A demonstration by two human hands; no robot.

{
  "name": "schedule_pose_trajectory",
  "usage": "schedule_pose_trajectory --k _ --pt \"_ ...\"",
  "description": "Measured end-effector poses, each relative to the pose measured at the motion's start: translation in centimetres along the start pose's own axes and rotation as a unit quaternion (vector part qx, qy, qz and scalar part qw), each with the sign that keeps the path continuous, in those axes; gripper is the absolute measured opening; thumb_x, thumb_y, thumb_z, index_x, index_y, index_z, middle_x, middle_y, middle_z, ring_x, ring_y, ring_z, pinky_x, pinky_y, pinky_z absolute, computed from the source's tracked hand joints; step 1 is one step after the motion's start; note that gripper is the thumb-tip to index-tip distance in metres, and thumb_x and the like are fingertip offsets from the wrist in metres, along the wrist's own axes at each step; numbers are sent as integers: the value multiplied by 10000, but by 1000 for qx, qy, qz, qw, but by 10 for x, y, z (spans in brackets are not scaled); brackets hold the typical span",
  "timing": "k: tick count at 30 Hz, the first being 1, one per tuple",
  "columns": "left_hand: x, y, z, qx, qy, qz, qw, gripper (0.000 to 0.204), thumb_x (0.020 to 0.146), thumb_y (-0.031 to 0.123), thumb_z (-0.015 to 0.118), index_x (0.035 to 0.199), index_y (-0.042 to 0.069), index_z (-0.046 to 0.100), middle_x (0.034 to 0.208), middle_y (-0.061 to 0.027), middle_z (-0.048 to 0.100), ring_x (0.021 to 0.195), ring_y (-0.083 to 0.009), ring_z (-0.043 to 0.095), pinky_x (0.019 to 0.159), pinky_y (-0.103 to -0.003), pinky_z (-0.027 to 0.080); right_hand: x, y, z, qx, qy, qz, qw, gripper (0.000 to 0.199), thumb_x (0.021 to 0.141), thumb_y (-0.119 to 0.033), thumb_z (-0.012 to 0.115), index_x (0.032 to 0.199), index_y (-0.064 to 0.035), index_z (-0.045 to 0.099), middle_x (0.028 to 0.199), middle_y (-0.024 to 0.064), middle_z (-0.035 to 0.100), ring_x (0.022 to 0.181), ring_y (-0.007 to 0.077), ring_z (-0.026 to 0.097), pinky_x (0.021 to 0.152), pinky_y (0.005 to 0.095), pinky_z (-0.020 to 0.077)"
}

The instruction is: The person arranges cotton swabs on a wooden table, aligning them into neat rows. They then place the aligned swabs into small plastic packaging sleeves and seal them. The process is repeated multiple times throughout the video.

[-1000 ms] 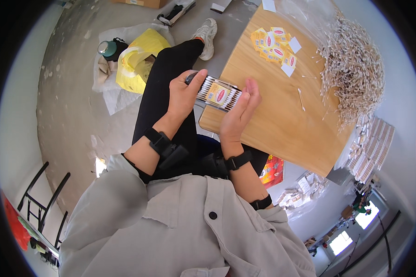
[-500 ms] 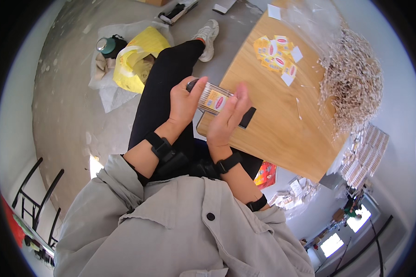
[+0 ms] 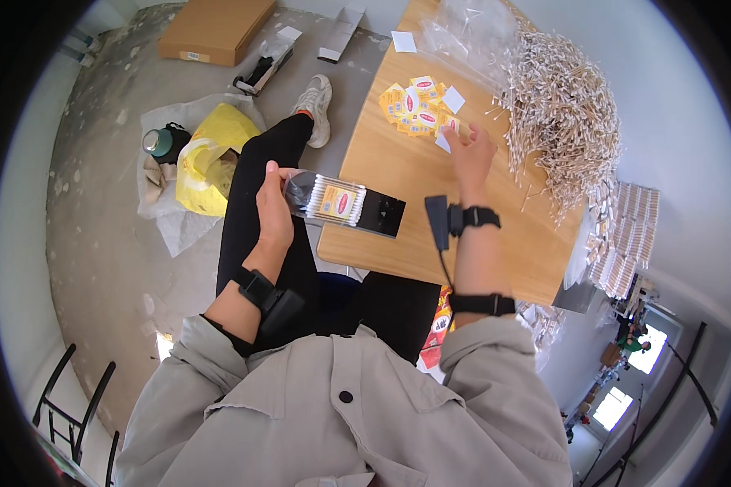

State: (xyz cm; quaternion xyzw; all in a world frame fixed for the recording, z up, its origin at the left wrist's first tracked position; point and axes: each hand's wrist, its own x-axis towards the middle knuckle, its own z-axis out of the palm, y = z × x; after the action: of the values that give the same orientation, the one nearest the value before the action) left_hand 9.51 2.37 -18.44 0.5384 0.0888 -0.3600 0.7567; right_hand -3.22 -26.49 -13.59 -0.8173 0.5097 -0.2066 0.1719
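Note:
My left hand (image 3: 274, 207) grips one end of a clear plastic pack of cotton swabs (image 3: 321, 199), its thumb on top. A yellow card with a red oval lies over the swabs inside. The pack's other end meets a black flat piece (image 3: 382, 213) at the table's near left edge; I cannot tell if they are joined. My right hand (image 3: 472, 158) is over the table, fingers apart and bent, fingertips at the nearest card of a spread of yellow cards (image 3: 410, 101). Whether they touch that card is unclear.
A large heap of loose cotton swabs (image 3: 564, 105) covers the wooden table's (image 3: 430, 235) right side, beside clear plastic bags (image 3: 471, 36). Stacked swab packs (image 3: 635, 219) stand beyond. On the floor are a yellow bag (image 3: 211, 166), a bottle (image 3: 158, 142) and a cardboard box (image 3: 215, 28).
My right hand has left the swab pack and moved away to the cards. My left hand still holds the pack, now lower and more level. The view has shifted.

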Motion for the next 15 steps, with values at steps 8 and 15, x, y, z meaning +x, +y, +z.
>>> schedule_pose_trajectory --k 8,15 --pt "-2 8 0 -38 -26 -7 999 581 1055 435 353 880 -23 665 814 -51 658 758 -119 597 756 -258 459 38 26 4 41 -126 -18 991 525 736 -287 823 1133 -6 625 927 126 666 806 253 645 774 374 525" --pt "2 12 -27 6 29 75 997 456 1027 422 436 1144 21 616 981 -31 613 908 -115 566 788 -256 420 -60 42 -31 -7 109 -41 993 337 790 -158 767 1080 -37 646 959 125 605 966 268 567 843 364 496"
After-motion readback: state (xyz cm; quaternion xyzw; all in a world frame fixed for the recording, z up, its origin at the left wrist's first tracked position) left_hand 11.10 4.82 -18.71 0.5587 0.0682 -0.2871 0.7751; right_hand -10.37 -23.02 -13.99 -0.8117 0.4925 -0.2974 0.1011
